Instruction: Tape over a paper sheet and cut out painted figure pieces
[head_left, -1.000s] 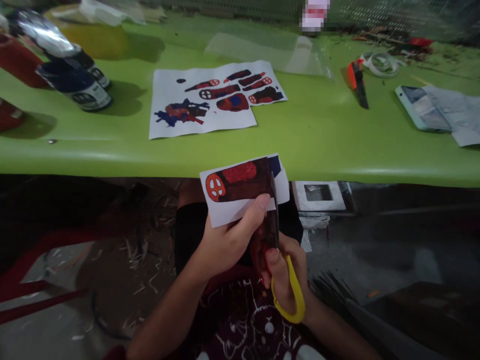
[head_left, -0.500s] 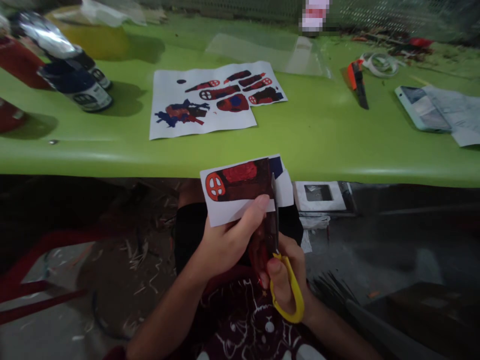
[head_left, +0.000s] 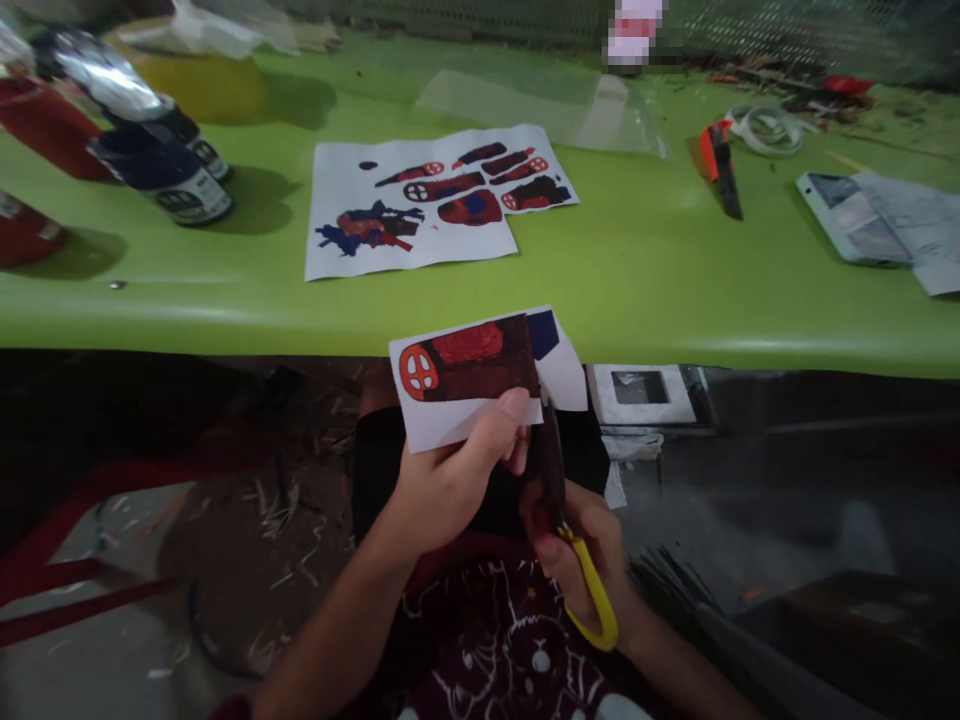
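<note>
My left hand (head_left: 457,475) grips a piece of white paper (head_left: 442,430) painted with a dark red and black shape that ends in an orange wheel-like disc. Its thumb presses on the lower right of the painting. A slit divides the sheet, and the right-hand flap (head_left: 562,375) with a dark blue patch stands a little apart. My right hand (head_left: 581,540) is closed round the yellow handles of a pair of scissors (head_left: 596,600). The dark blades point up, their tips at the lower part of the slit. Some of my right fingers are hidden behind the handle.
On the green table (head_left: 637,300) lies a painted sheet (head_left: 457,245). Paint bottles (head_left: 199,200) stand at the left. An orange cutter (head_left: 720,165), a tape roll (head_left: 772,130) and a phone (head_left: 832,215) lie at the right. Scraps litter the floor.
The scissors have moved down, with their tips now lower along the paper's slit. The right-hand flap has opened away from the painted piece, which has shifted slightly left.
</note>
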